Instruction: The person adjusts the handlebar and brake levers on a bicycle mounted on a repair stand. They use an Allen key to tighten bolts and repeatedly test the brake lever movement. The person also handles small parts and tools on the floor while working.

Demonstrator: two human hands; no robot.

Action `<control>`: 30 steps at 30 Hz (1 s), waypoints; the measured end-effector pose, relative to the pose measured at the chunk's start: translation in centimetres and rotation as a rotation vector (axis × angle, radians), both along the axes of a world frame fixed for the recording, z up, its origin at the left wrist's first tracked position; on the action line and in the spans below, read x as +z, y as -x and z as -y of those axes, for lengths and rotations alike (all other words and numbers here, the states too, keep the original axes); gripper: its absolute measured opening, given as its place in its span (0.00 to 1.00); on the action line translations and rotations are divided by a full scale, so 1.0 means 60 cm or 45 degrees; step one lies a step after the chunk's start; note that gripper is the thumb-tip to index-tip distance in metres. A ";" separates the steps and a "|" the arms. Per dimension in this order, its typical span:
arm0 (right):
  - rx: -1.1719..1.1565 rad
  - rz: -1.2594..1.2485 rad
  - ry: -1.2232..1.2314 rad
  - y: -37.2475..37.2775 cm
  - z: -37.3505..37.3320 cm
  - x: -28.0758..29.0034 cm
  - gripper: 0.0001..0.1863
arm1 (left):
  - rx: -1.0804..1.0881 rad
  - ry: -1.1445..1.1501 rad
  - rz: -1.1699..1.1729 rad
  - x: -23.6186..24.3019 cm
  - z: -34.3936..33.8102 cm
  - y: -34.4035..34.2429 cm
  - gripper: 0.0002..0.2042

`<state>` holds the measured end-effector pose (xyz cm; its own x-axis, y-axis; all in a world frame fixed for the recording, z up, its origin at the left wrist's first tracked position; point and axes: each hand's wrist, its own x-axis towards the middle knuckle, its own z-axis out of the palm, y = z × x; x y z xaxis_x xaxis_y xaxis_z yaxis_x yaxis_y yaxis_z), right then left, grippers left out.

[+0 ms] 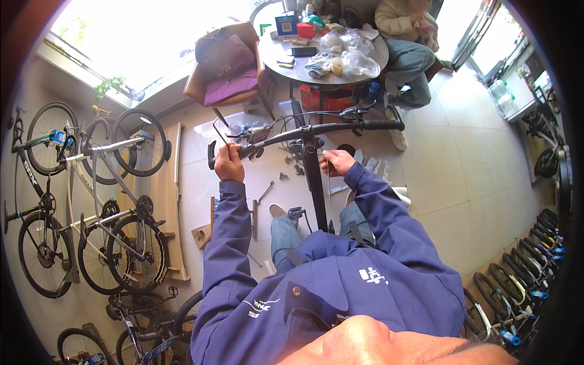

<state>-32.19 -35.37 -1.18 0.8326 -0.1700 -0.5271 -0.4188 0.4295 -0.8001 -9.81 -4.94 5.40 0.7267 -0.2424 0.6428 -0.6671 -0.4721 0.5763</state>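
Pinching right hand (339, 163): a slip looks possible if the thin rod (330, 182) is pushed off-line; your grip presses together on it.
Left hand (229, 164): uneven force might twist the handlebar (340, 126); fingers seem to pinch a bent key (219, 129) at its left end.
Handlebar: crosswise ahead of you.
Floor (450, 176): loose parts (298, 169) beneath the handlebar could scatter if your shoe (277, 210) catches them.

Black on the handlebar (340, 127), we see, navy on the jacket (401, 267) with white markings (373, 276), blue jeans (283, 241), purple across the chair seat (228, 89)!
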 end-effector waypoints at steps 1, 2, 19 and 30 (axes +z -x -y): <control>-0.001 -0.002 -0.014 0.001 0.000 0.001 0.19 | -0.003 0.002 0.013 0.000 0.000 0.000 0.06; -0.007 -0.028 -0.025 0.002 0.000 0.003 0.19 | -0.004 0.000 0.023 0.000 0.000 0.001 0.06; -0.004 -0.005 0.014 0.003 0.002 -0.001 0.19 | 0.012 0.012 0.010 -0.006 0.004 -0.001 0.06; 0.134 0.066 0.020 -0.004 0.022 -0.015 0.18 | 0.019 0.032 0.003 -0.004 0.007 0.001 0.05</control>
